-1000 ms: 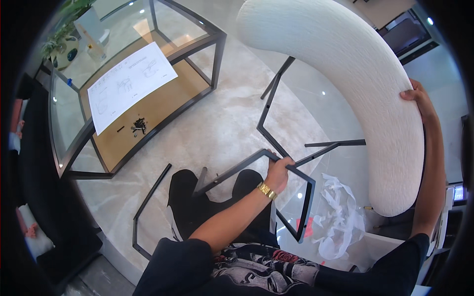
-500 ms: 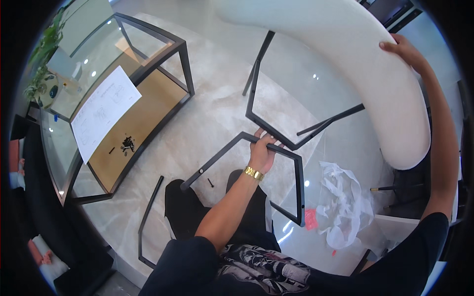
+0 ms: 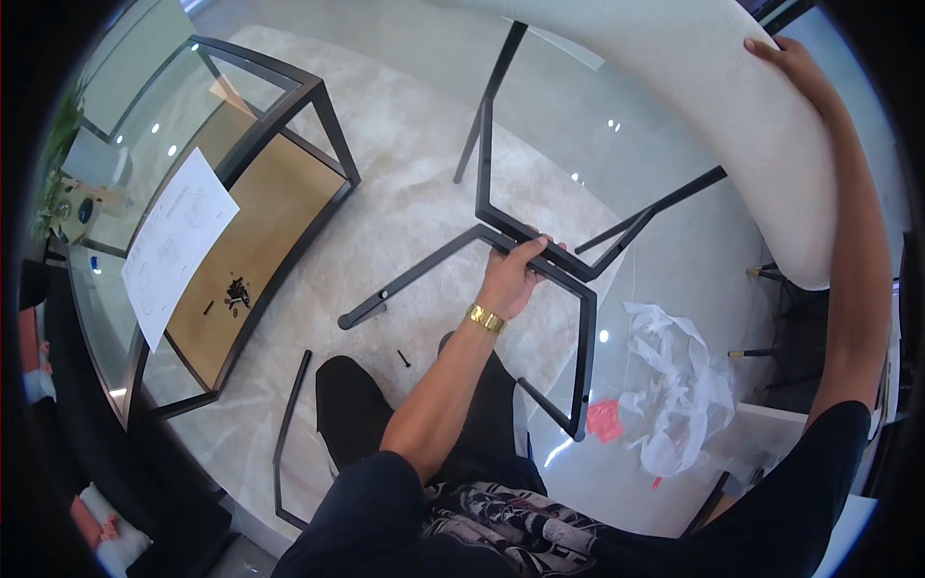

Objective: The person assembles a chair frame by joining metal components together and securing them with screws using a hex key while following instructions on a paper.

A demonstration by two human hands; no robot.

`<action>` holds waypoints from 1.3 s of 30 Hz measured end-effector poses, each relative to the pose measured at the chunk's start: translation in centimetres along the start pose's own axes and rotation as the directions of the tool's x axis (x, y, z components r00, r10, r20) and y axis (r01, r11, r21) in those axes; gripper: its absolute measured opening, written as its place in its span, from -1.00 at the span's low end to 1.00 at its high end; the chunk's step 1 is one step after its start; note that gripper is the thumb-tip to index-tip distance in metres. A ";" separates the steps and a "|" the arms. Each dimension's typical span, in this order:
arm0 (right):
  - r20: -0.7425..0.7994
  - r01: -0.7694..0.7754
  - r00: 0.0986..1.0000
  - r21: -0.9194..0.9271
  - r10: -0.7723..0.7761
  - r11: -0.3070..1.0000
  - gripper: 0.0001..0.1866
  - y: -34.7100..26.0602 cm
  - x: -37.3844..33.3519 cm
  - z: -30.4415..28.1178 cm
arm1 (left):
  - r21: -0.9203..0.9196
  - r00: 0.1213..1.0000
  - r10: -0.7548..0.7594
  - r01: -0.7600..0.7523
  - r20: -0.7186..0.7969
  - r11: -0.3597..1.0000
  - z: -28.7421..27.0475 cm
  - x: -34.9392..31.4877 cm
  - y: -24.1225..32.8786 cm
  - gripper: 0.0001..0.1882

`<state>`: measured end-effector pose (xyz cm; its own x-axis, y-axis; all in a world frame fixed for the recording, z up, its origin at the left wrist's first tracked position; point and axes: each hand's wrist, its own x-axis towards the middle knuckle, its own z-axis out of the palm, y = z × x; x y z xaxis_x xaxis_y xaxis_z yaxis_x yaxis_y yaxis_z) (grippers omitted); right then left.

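At the centre, my left hand [image 3: 513, 279], below a gold watch [image 3: 486, 318], is closed around a bar of a bent black metal leg frame [image 3: 424, 269]. This bar lies right along the bar of a second black frame [image 3: 485, 154], whose upper ends reach a large white curved panel, like a chair seat or back [image 3: 674, 82]. Whether my fingers also wrap the second bar, I cannot tell. At the upper right my right hand [image 3: 795, 72] grips the panel's edge, thumb on the near face and fingers behind.
A glass table [image 3: 289, 116] at left bears a printed sheet [image 3: 183, 246]; dark screws [image 3: 237, 294] lie on its lower shelf. One bolt [image 3: 404, 358] and another black bent bar [image 3: 281, 433] are on the floor near my knees. Crumpled plastic wrap [image 3: 674, 385] lies at right.
My left hand has moved slightly up, bringing its leg frame against the second frame's bar. The white panel has shifted upward with my right hand. The view has shifted a little.
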<state>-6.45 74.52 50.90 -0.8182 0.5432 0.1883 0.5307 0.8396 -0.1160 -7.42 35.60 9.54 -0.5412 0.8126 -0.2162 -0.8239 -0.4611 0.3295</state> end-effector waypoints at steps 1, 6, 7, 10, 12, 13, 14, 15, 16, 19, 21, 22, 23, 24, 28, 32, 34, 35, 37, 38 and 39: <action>-0.005 -0.005 1.000 0.002 0.005 1.000 -0.11 0.5 0.2 0.0 | 0.029 1.000 -0.006 0.006 0.000 1.000 -0.1 0.4 0.1 -0.83; -0.072 0.059 0.996 -0.043 -0.062 0.997 -0.18 2.1 1.0 1.0 | 0.100 0.999 0.046 -0.044 -0.019 0.994 -0.7 1.2 0.2 -0.89; -0.113 -0.042 0.993 -0.080 0.033 0.996 -0.22 -0.7 -0.6 -0.2 | 0.103 0.998 0.056 -0.057 0.009 0.993 -0.5 1.5 0.0 -0.89; -0.195 -0.201 0.964 -0.103 0.178 0.974 -0.26 -9.0 -5.8 -0.5 | 0.127 0.997 0.070 -0.067 -0.023 0.990 -0.8 1.5 0.5 -0.87; -0.230 -0.136 0.968 -0.133 0.103 0.982 -0.20 -9.2 -6.6 -1.0 | 0.112 0.991 0.079 -0.066 -0.109 0.991 -0.1 1.6 0.4 -0.85; -0.289 -0.094 0.957 -0.208 0.030 0.974 -0.25 -9.0 -6.5 -1.2 | 0.097 0.981 0.086 -0.069 -0.177 0.993 0.6 1.7 -0.1 -0.84; -0.341 -0.056 0.939 -0.287 -0.047 0.956 -0.29 -8.5 -6.3 -1.2 | 0.079 0.966 0.090 -0.073 -0.243 0.994 1.2 1.6 -0.4 -0.83; -0.387 -0.026 0.913 -0.363 -0.125 0.931 -0.33 -8.0 -6.3 -1.1 | 0.101 0.964 0.079 -0.055 -0.253 0.993 1.5 1.6 -0.5 -0.82; -0.424 0.143 0.840 -0.430 -0.339 0.892 -0.40 -8.1 -6.8 -0.9 | 0.120 0.962 0.073 -0.043 -0.261 0.992 1.6 1.5 -0.5 -0.80; -0.462 0.465 0.709 -0.262 -0.533 0.846 -0.74 -9.3 -10.7 7.4 | 0.196 0.967 0.087 -0.040 -0.241 0.980 -0.6 0.8 0.7 -0.82; 0.028 0.416 0.904 0.165 -0.426 0.894 -0.68 -15.7 -19.8 13.4 | 0.206 0.973 0.070 -0.024 -0.219 0.978 -1.3 0.4 1.5 -0.83; 0.043 0.465 0.879 0.138 -0.474 0.875 -0.70 -14.8 -23.2 17.9 | 0.200 0.980 0.058 -0.019 -0.193 0.980 -0.9 0.4 1.1 -0.83; 0.179 0.478 0.851 0.123 -0.493 0.870 -0.69 -13.8 -25.5 20.9 | 0.190 0.986 0.050 -0.019 -0.159 0.982 -0.3 0.9 0.8 -0.82; 0.179 0.443 0.864 0.172 -0.470 0.880 -0.66 -12.5 -27.2 23.6 | 0.184 0.991 0.040 -0.016 -0.128 0.983 0.1 1.2 0.5 -0.82; 0.108 0.287 0.947 0.144 -0.303 0.947 -0.55 -11.6 -29.5 28.8 | 0.199 0.994 0.028 -0.006 -0.106 0.980 -0.1 1.2 0.4 -0.85; 0.064 0.350 0.929 0.171 -0.364 0.921 -0.48 -11.9 -28.7 29.8 | 0.156 0.992 0.089 -0.074 -0.093 0.985 -0.9 1.4 1.5 -0.84; 0.053 0.379 0.915 0.230 -0.401 0.896 -0.43 -11.6 -28.4 30.2 | 0.038 0.978 0.166 -0.162 -0.128 0.986 -1.4 1.9 2.6 -0.81; 0.071 0.374 0.913 0.243 -0.401 0.895 -0.42 -11.3 -28.1 30.3 | -0.011 0.983 0.150 -0.152 -0.101 0.988 -1.5 2.2 3.0 -0.76; 0.093 0.354 0.917 0.260 -0.388 0.898 -0.41 -11.0 -28.0 30.5 | -0.134 0.976 0.184 -0.199 -0.116 0.971 -1.8 2.1 3.2 -0.75; 0.095 0.343 0.921 0.265 -0.378 0.901 -0.41 -10.9 -28.0 30.6 | -0.194 0.972 0.200 -0.222 -0.126 0.956 -2.0 2.1 3.4 -0.74; 0.096 0.332 0.925 0.267 -0.368 0.905 -0.41 -10.9 -28.0 30.6 | -0.237 0.978 0.158 -0.187 -0.134 0.953 -2.3 1.9 3.8 -0.75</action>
<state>3.91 50.31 17.04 -0.9731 0.1945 0.1233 0.1498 0.9413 -0.3026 -11.97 34.56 8.22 -0.6824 0.6741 -0.2829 -0.7242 -0.6760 0.1363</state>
